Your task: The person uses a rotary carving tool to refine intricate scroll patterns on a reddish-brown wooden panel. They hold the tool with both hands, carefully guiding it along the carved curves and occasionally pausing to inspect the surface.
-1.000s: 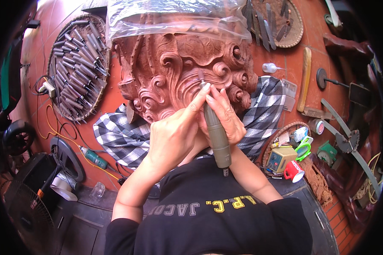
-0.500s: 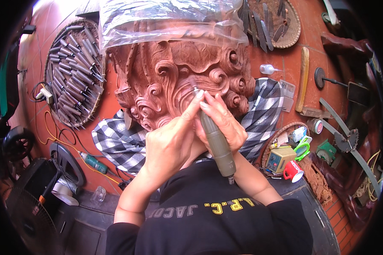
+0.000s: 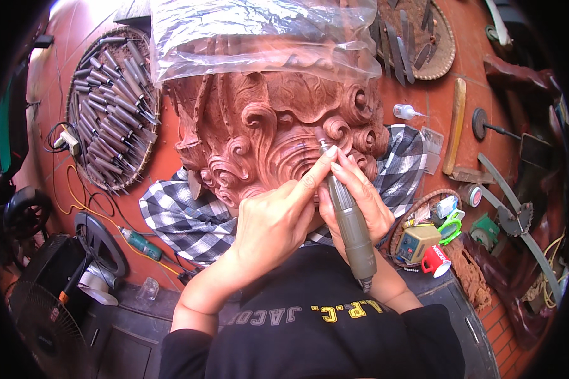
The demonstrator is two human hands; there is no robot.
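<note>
A reddish-brown wood carving [image 3: 284, 155] with curling scrolls and fine grooves fills the middle, against my lap. My right hand [image 3: 374, 215] wraps round the olive-grey body of a rotary carving tool [image 3: 354, 237], held at a slant. Its thin metal nose points away from me and meets the grooved wood beside a round scroll; the bit itself is too small to make out. My left hand [image 3: 278, 218] is curled, its index finger stretched along the tool's nose and pressed near the right fingertips. Clear plastic sheeting [image 3: 265, 47] covers the carving's far part.
At left, a woven basket [image 3: 155, 148] holds several chisels; a green power drill [image 3: 142, 243] and orange cord lie below. Blades lie in another basket [image 3: 446, 69] at far right. A mallet [image 3: 455, 126], control box [image 3: 416, 243] and red mug [image 3: 435, 260] are at right.
Both hands and the rotary tool have moved right across the carving, bringing the nose closer to the round scroll. The whole view has shifted slightly too.
</note>
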